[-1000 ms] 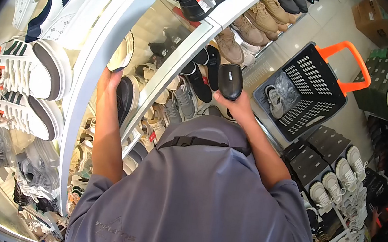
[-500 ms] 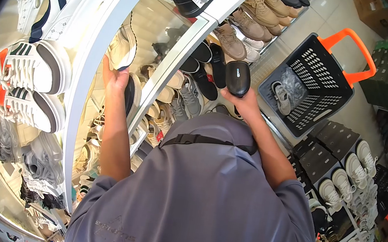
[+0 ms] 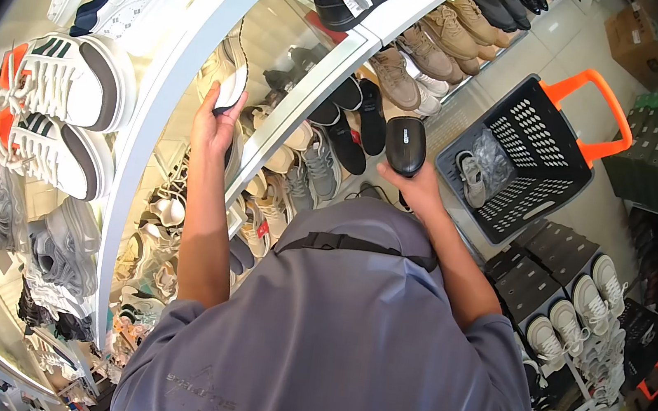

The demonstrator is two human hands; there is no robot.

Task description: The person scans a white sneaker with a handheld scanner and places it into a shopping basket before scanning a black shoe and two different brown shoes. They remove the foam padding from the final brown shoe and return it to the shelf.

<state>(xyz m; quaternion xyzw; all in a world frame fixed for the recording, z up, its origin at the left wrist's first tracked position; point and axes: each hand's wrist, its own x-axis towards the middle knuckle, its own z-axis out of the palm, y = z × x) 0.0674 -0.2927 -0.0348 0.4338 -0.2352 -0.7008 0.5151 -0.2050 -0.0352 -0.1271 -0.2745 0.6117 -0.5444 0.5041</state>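
My left hand (image 3: 215, 126) reaches into the lit shelf. Its fingers are closed round the near end of a cream-and-white shoe (image 3: 228, 72), which stands on end with its dark sole edge to the side. In my right hand (image 3: 419, 186) is a glossy black, rounded, elongated object (image 3: 405, 147) with a small white label on top; I cannot tell what it is. The fingers beneath it are mostly hidden. Just beyond it are black shoes (image 3: 371, 115) and a tan sneaker (image 3: 396, 77) on the lower rack.
A dark basket (image 3: 553, 131) with an orange handle (image 3: 619, 119) stands to the right, holding a grey shoe (image 3: 474, 179) and clear plastic. Shelf edges (image 3: 301, 102) run close beside my left arm. White sneakers (image 3: 71, 80) sit at left; shoe boxes (image 3: 542, 263) stand at lower right.
The view has shifted slightly, so most things appear a little displaced. My left hand has shifted right and slightly down with the shoe, which looks turned a little. The black object stays in my right hand.
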